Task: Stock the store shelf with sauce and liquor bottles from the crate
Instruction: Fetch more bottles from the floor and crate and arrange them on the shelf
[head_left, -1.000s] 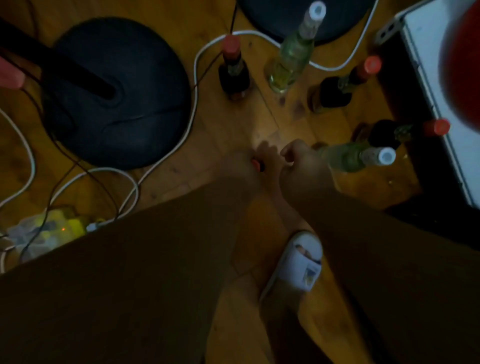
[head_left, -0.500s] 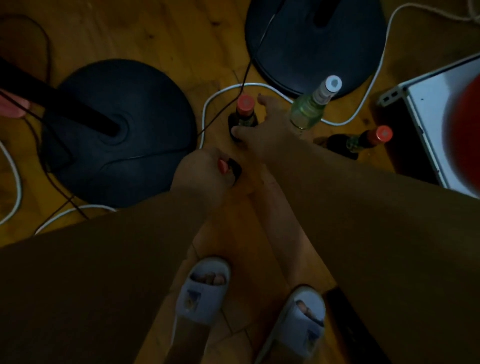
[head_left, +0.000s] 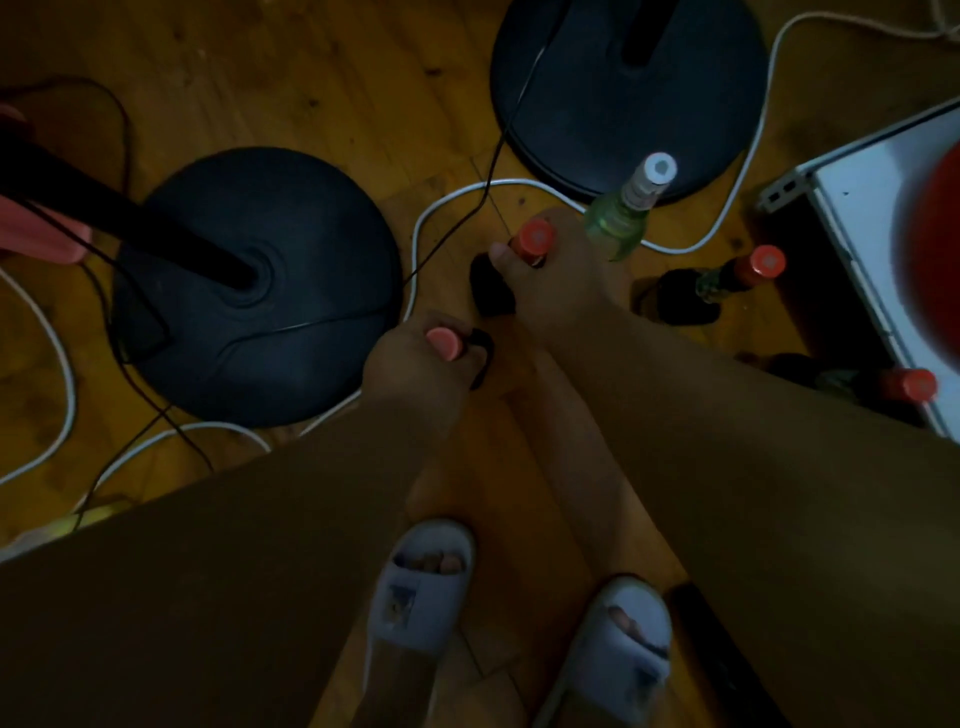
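Left hand (head_left: 415, 374) curled around neck of dark glass sauce bottle with red cap (head_left: 444, 344), held above wooden plank floor (head_left: 322, 78). Right hand (head_left: 558, 280) gripping neck of second dark red-capped bottle (head_left: 535, 240) standing on floor. Clear green bottle with white cap (head_left: 631, 208) upright just beside. Two further dark red-capped bottles (head_left: 737, 275) near white shelf edge (head_left: 857, 208).

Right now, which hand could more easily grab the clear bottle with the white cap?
Probably the right hand: it lies right beside the clear bottle, though its grip already holds a dark red-capped bottle. The left hand is farther and also full.
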